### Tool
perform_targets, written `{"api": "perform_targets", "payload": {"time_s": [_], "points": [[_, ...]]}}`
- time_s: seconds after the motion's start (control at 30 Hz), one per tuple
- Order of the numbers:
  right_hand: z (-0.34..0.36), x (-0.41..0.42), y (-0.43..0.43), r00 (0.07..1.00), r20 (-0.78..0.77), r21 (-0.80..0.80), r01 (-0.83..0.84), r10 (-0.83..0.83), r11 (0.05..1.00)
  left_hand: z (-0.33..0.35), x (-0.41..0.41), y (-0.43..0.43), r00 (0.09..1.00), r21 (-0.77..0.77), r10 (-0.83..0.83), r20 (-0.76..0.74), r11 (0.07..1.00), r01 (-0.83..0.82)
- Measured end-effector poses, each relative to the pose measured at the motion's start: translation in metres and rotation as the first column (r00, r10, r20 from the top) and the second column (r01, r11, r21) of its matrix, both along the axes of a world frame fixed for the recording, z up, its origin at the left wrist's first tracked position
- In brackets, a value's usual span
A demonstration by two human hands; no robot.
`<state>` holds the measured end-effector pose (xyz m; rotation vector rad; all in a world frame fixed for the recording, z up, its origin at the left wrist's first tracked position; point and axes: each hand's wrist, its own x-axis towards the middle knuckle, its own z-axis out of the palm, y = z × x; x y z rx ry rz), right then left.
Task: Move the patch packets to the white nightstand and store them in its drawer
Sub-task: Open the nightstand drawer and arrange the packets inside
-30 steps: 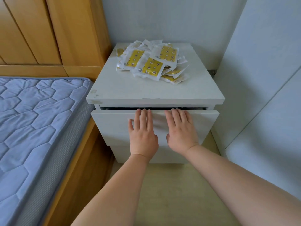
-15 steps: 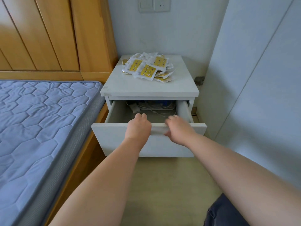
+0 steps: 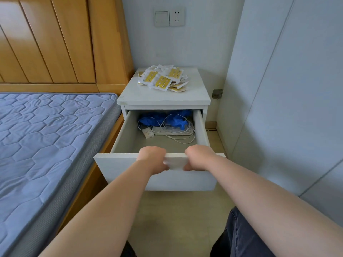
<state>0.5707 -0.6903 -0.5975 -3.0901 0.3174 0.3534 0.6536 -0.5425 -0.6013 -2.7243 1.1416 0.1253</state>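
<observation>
Presently, from the head view, the only one supplied: the white nightstand (image 3: pixel 167 98) stands between the bed (image 3: pixel 46 136) and a pale wall panel, and its drawer (image 3: pixel 126 169) is drawn well out. The left hand (image 3: pixel 152 158) and right hand (image 3: pixel 199 157) are side by side, each with fingers curled over the top edge of the drawer front and gripping it; neither holds a packet. The patch packets (image 3: pixel 163 79) lie in a loose, overlapping heap towards the rear of the nightstand's top, none yet in the drawer. Inside, the rear of the drawer holds a tangle of white cables (image 3: pixel 180 135), a small white block and something blue and crumpled (image 3: pixel 167 119); the front part of the drawer floor shows bare. Assessment: the move to the nightstand appears done, the storing is not. Risks noted. First, the drawer looks near the end of its travel, so further pulling could bring it off its runners or tip it under the weight of both hands. Second, the packets are flat and loosely stacked; a single scooping grab could shed some onto the floor or down beside the bed. Third, packets dropped at the rear may catch in the cables, and any left riding high or overhanging the drawer front could be pinched on closing.
</observation>
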Motion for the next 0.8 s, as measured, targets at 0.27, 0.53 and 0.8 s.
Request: {"api": "perform_targets", "payload": {"time_s": [0.27, 0.53, 0.8], "points": [[0.000, -0.018, 0.013, 1.000, -0.028, 0.006, 0.003, -0.003, 1.000, 0.006, -0.016, 0.010, 0.997, 0.031, 0.014, -0.082, 0.999, -0.012], [0.002, -0.017, 0.017, 0.999, -0.034, 0.016, 0.019, -0.019, 1.000, 0.004, -0.014, 0.017, 0.979, -0.044, 0.016, -0.203, 0.999, -0.025], [0.013, -0.003, 0.012, 0.972, -0.236, 0.055, 0.000, 0.013, 0.998, 0.022, 0.008, 0.016, 0.851, -0.063, -0.028, -0.525, 0.998, -0.005]]}}
